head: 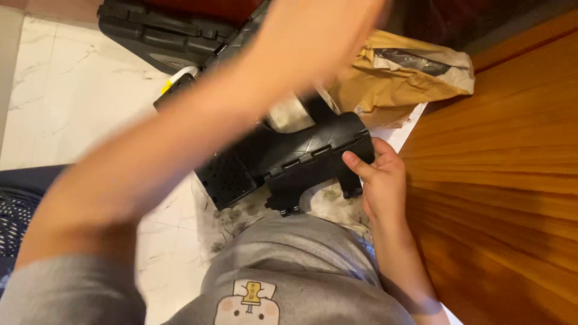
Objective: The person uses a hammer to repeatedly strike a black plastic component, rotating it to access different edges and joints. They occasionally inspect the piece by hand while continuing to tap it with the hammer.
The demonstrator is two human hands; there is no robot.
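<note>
A black plastic housing [289, 156] with ribbed and perforated faces rests against my lap. My right hand [376, 177] grips its right end, thumb pressed on the dark edge. My left arm sweeps blurred across the view from lower left to upper right, and my left hand [328, 27] is raised near the top edge, too smeared to show its fingers. A shiny grey part [292, 114] sits behind the housing, partly hidden by the arm.
A black tool case [159, 30] lies on the white marble floor [72, 96] at the upper left. A crumpled brown padded envelope [397, 78] sits behind the housing. A wooden surface [500, 180] fills the right side. A dark mesh basket [15, 213] is at left.
</note>
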